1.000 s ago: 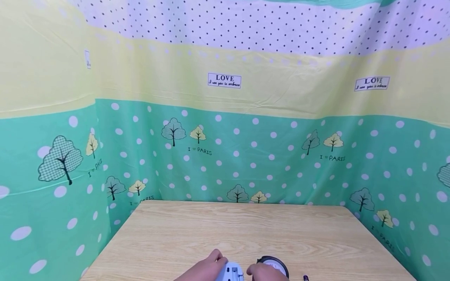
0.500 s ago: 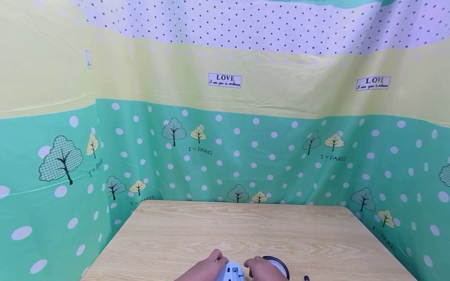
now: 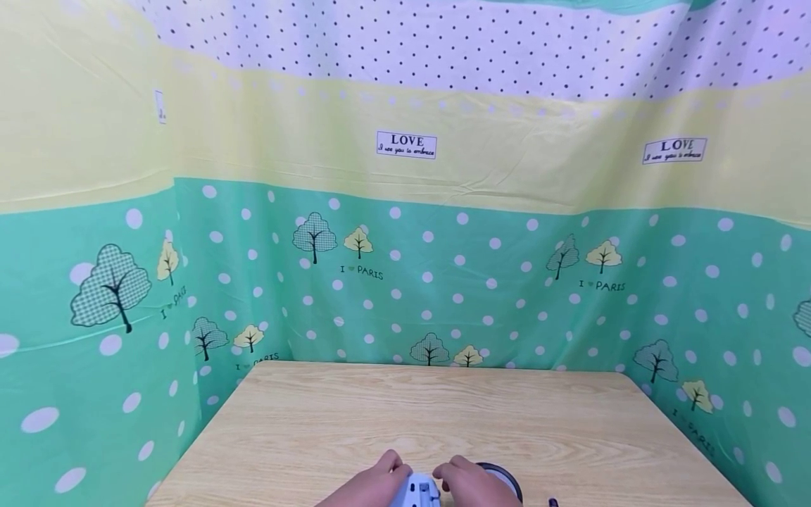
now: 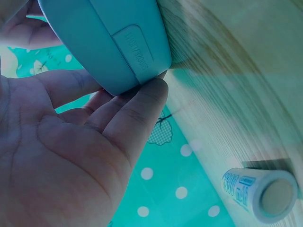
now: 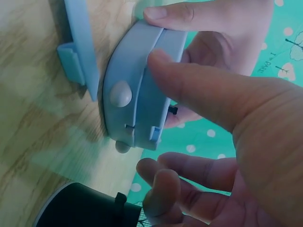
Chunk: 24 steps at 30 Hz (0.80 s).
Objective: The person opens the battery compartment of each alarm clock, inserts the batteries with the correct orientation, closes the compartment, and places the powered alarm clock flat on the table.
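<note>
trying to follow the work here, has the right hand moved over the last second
Yes: in the head view, against the black-rimmed round object, the right hand has moved left, toward the light-blue case.

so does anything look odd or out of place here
The blue device looks partly taken apart: a flat blue panel sits detached beside it and a battery rests loose on the table. No spill or damage shows.

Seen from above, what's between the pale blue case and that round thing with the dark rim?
The right hand: in the head view it lies between the pale blue case and the round thing, partly covering the latter.
</note>
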Tool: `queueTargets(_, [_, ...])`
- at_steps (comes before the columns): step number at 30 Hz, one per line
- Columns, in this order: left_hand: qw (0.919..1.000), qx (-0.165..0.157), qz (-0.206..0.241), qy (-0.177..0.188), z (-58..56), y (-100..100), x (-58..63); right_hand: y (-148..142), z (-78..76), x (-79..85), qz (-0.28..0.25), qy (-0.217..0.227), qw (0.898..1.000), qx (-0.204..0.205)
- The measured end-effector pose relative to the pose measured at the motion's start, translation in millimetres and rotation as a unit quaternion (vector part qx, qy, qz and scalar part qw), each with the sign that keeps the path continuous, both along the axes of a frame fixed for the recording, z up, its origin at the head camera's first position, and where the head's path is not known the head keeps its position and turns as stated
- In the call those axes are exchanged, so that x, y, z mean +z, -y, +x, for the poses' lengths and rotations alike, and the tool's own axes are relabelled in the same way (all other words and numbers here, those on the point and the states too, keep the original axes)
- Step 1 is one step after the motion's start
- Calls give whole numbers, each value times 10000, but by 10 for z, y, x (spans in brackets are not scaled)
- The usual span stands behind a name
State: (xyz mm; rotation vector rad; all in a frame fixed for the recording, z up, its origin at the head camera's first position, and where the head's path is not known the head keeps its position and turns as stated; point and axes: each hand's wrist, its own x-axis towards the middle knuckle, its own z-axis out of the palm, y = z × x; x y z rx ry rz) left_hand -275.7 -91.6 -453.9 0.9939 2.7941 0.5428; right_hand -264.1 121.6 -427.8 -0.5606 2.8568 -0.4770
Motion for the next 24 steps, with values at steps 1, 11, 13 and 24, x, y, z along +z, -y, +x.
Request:
queueTargets(1, [10000,10,-3,9,-1,-1,0,0,-8,-6,-5,-15,10000,49])
queueTargets(11, [9999,-127,20,-59,-15,18,-16,-44,-117,-106,231,-651,9958,603])
queueTargets(13, [9998,-171,27,-122,-18,24,-20,-40,-120,-115,178,-617,9966,510])
queueTargets(24, [9996,-153,167,-137,-11,19,-47,-13,-161,-156,-122,-331,9989,303])
